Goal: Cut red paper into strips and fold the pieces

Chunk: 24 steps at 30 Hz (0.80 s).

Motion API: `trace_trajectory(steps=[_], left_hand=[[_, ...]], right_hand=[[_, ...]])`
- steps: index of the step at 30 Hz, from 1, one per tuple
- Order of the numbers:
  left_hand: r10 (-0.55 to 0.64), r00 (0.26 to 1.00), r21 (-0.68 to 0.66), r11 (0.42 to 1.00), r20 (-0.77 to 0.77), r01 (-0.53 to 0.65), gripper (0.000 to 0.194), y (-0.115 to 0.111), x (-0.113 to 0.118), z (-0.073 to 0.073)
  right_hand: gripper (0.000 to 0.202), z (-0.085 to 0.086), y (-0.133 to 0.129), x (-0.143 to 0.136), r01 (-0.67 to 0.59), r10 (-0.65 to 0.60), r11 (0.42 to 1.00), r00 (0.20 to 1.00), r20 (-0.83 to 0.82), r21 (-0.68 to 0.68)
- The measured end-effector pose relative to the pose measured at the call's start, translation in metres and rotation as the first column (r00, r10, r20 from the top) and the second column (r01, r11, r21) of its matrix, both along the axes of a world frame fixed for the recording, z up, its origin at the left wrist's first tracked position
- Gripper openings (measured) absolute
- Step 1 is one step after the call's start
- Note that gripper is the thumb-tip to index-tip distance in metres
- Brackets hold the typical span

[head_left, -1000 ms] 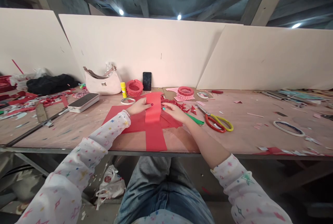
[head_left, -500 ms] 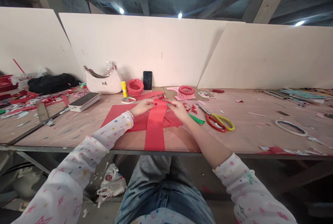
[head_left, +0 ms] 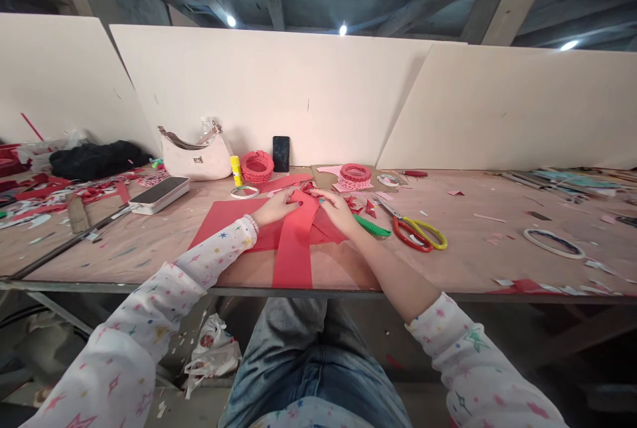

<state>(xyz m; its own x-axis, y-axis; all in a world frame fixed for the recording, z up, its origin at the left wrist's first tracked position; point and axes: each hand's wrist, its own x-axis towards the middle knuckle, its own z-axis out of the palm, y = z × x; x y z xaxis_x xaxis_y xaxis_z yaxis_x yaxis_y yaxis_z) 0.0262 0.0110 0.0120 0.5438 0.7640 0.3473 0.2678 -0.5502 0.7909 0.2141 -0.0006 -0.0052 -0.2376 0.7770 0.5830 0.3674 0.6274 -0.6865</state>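
A long red paper strip (head_left: 292, 252) hangs toward the table's front edge, its upper end between my hands. My left hand (head_left: 277, 207) pinches the strip's left side near the top. At the upper right side of the strip, my right hand (head_left: 336, 209) grips it with its fingers together. Under the strip and my left wrist lie larger red sheets (head_left: 219, 219). Small folded red pieces (head_left: 370, 208) lie just right of my right hand, beside a green-handled tool (head_left: 373, 226). The exact fold at the fingertips is too small to make out.
Scissors (head_left: 421, 232) with red and yellow handles lie at the right. Behind are a glue stick (head_left: 235, 170), red paper rings (head_left: 257, 166), a phone (head_left: 281, 153) and a handbag (head_left: 196, 154). A white case (head_left: 160, 194) sits left; an oval ring (head_left: 554, 243) lies far right.
The top of the red strip has bent over between my hands, and my left hand has shifted slightly right. Both hands still hold the strip.
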Motion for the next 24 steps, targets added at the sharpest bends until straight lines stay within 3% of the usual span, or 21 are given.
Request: trace_trajectory(steps=[5,11,18,24], left_hand=[[0.018,1.000,0.132,0.991,-0.011,-0.016,0.045,0.001,0.008,-0.006],[-0.056,0.997,-0.021,0.998,0.062,0.057,0.037,-0.003,0.013,-0.007],[-0.015,0.999,0.001,1.000,0.030,0.015,0.040,-0.009,0.012,-0.003],[-0.023,0.999,-0.011,1.000,0.049,0.024,0.042,-0.009,0.015,-0.008]], right_hand=[[0.036,-0.001,0.003,-0.002,-0.059,0.051,0.996,0.994,-0.100,-0.074],[0.031,-0.007,0.014,0.007,-0.012,-0.012,0.995,0.971,-0.239,-0.096],[0.031,0.003,0.005,0.007,-0.020,0.005,0.995,0.987,-0.161,-0.093],[0.018,0.007,0.004,0.007,0.030,-0.064,0.989,0.971,-0.231,-0.146]])
